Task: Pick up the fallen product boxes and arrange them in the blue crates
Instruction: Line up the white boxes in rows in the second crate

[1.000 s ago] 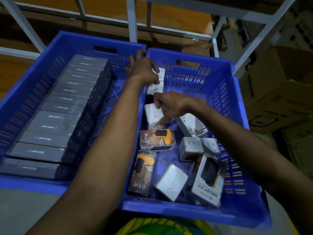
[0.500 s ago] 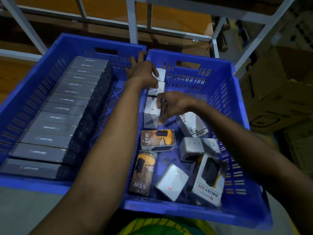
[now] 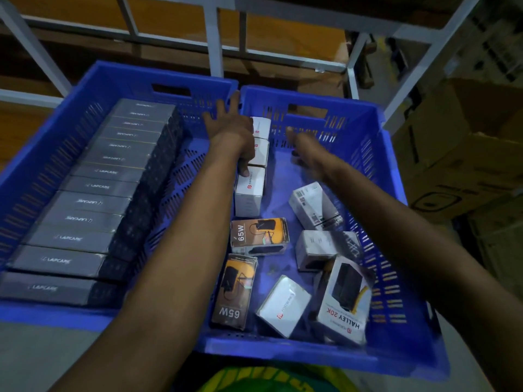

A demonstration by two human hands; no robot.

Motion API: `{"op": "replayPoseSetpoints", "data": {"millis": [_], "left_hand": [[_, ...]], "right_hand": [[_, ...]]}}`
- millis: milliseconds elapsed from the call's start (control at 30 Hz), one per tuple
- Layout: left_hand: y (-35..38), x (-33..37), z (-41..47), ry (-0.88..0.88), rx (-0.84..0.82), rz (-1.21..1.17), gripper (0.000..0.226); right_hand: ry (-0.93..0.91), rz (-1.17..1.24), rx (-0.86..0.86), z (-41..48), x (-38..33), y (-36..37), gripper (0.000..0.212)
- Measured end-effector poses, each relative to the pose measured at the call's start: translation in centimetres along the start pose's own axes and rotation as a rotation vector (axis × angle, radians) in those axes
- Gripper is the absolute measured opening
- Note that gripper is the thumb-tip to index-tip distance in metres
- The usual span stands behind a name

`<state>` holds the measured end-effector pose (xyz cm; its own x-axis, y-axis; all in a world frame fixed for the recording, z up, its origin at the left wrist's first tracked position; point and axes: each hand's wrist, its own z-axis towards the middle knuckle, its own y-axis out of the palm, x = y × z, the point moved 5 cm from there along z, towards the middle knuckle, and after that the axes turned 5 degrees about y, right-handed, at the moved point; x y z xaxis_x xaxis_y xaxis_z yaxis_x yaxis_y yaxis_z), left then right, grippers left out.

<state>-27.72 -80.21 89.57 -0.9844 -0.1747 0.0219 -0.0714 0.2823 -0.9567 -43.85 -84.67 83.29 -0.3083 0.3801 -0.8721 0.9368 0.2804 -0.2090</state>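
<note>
- Step in hand: lining up small boxes in the right crate (image 3: 396, 154). A row (image 3: 261, 152) of three white boxes stands along its left wall, running from the far corner toward the near edge.
- Left hand (image 3: 230, 131): fingers (image 3: 234, 103) are spread straight over the rim where the two crates meet, and the thumb presses on the nearest box (image 3: 250, 190) of the row. It grips nothing, only steadies.
- Right hand (image 3: 307, 149): it is blurred, over the crate's far half, just right of the row and apart from it. It looks loose and empty (the blur hides detail).
- Loose boxes (image 3: 325, 247) lie tumbled over the crate's near half, well apart from both hands. Among them are two 65W boxes (image 3: 259, 236) and a HALLEY box (image 3: 343, 299).
- Next, I judge, the right hand reaches toward the near edge, takes a loose box, stands it upright and sets it at the row's near end.
- Left crate (image 3: 85, 89) holds grey boxes (image 3: 93, 202) in a neat row.
</note>
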Motion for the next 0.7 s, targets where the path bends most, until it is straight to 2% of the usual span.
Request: {"op": "replayPoseSetpoints", "data": {"millis": [67,167,233,300,333,367,400,467,500,533,567,633,700], "left_hand": [[0.0,0.2,0.0,-0.006,0.010,-0.008,0.098],[-0.1,0.1,0.0,-0.002,0.010,-0.005,0.101],[0.0,0.1,0.0,0.001,-0.004,-0.004,0.103],[0.0,0.3,0.1,-0.004,-0.015,0.013,0.099],[0.0,0.3,0.1,-0.010,-0.019,0.019,0.099],[0.1,0.3,0.1,-0.014,-0.018,0.019,0.098],[0.1,0.2,0.2,-0.016,-0.017,0.014,0.098],[0.2,0.1,0.4,-0.015,-0.016,0.018,0.100],[0.3,0.1,0.5,-0.019,-0.016,0.022,0.103],[0.3,0.0,0.5,-0.023,-0.016,0.024,0.105],[0.3,0.0,0.5,-0.024,-0.016,0.022,0.105],[0.2,0.2,0.3,-0.009,-0.008,0.018,0.101],[0.0,0.3,0.1,0.005,0.010,0.013,0.095]], "right_hand": [[0.110,0.309,-0.148,-0.3,0.9,2.8,0.056],[0.112,0.494,-0.466,-0.1,1.7,7.1,0.069],[0.133,0.410,-0.434,0.4,2.1,7.0,0.075],[0.166,0.293,-0.333,0.9,1.8,5.2,0.067],[0.173,0.151,-0.280,1.0,1.3,4.1,0.055],[0.140,-0.104,-0.250,1.2,0.7,2.9,0.041],[0.078,-0.459,-0.233,1.6,0.2,1.8,0.031],[-0.062,-1.201,-0.279,2.3,0.3,0.3,0.030],[-0.077,-1.478,-0.327,2.3,1.1,0.0,0.035],[-0.044,-1.651,-0.364,2.1,2.0,-0.4,0.045],[-0.018,-1.722,-0.403,1.3,2.6,-0.6,0.052],[-0.011,-1.710,-0.414,-1.2,1.5,-0.2,0.056],[-0.133,-1.664,-0.397,-3.7,-0.5,1.0,0.055]]}}
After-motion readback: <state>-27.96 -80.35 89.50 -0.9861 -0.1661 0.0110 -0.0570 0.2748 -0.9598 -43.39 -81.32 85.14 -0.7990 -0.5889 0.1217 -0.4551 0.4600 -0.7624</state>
